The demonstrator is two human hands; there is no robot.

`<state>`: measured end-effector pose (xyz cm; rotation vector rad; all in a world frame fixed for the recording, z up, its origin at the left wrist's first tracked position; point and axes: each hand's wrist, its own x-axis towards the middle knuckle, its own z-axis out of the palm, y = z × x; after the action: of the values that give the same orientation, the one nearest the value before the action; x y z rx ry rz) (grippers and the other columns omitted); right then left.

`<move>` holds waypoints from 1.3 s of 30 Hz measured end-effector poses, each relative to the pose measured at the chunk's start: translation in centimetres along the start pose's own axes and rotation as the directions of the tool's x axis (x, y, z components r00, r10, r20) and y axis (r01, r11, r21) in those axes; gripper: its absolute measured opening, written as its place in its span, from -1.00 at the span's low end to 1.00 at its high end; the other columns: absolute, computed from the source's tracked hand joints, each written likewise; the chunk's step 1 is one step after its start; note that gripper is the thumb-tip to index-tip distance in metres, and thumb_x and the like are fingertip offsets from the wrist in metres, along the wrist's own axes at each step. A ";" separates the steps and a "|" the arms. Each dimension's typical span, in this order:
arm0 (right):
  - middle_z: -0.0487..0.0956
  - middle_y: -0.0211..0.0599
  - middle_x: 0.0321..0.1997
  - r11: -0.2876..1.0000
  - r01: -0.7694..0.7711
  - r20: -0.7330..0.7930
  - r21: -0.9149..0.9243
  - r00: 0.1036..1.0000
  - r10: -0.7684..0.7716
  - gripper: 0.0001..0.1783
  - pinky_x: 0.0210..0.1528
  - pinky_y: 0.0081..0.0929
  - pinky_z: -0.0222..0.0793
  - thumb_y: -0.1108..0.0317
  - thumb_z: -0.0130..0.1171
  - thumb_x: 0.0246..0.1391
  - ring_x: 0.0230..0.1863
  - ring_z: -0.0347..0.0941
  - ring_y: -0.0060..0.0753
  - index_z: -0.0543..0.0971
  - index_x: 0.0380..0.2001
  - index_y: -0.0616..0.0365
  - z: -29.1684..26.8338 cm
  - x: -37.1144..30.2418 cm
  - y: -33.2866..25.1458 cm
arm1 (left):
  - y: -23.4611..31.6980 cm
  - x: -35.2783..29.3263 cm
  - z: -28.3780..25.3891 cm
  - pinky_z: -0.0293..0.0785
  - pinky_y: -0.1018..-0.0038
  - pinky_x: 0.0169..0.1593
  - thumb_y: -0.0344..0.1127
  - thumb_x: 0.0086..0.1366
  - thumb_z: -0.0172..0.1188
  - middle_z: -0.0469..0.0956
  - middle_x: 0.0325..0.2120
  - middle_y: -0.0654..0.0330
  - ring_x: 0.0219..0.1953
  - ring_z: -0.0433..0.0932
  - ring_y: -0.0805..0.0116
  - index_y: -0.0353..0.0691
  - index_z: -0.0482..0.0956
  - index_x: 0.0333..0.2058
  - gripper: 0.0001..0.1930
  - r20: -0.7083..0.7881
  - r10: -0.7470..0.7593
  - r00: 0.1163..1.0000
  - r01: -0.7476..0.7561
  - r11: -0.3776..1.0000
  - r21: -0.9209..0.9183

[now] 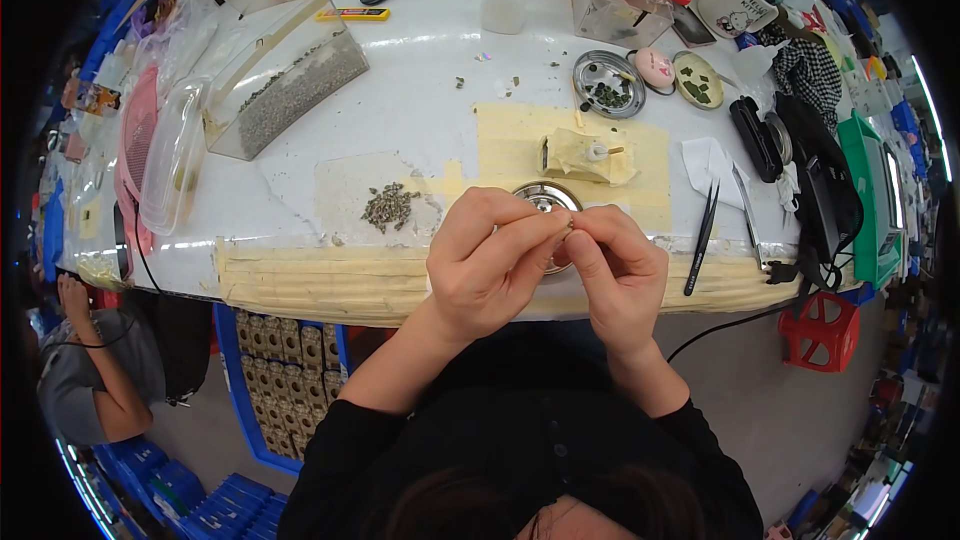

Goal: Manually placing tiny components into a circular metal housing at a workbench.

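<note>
My left hand and my right hand meet over the table's front edge, fingertips pinched together. Something tiny sits between them, too small and covered to name. Right behind my fingers is a round shiny metal dish, partly hidden by my hands. To the left, a heap of small grey-green chips lies on a clear sheet. Beyond the dish, a block wrapped in yellowish tape carries a small white nozzle. Black tweezers and silver tweezers rest right of my right hand.
At the left stands a clear bin of grey granules. A white squeeze bottle and a dish of dark green flakes are farther back. Below the table are a blue crate and a red stool. Another person sits at left.
</note>
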<state>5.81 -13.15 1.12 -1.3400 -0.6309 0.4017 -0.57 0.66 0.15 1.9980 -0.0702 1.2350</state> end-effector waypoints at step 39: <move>0.58 -0.29 -0.44 0.790 0.305 -0.063 -0.532 0.916 -0.396 -0.90 -0.45 -0.66 0.35 0.58 0.25 0.06 -0.51 0.43 -0.58 0.67 -0.32 0.30 -2.2 1.5 1.2 | -0.3 0.0 -7.9 0.32 0.48 -0.33 -0.57 0.14 0.27 0.45 -0.45 0.19 -0.41 0.39 0.39 -0.32 0.65 -0.31 -0.88 -0.044 -0.469 0.882 0.445 0.797 0.409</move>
<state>8.48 -13.71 -0.02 -1.6970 -0.8620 -0.2122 -6.31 5.88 1.78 2.2222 0.6647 0.9180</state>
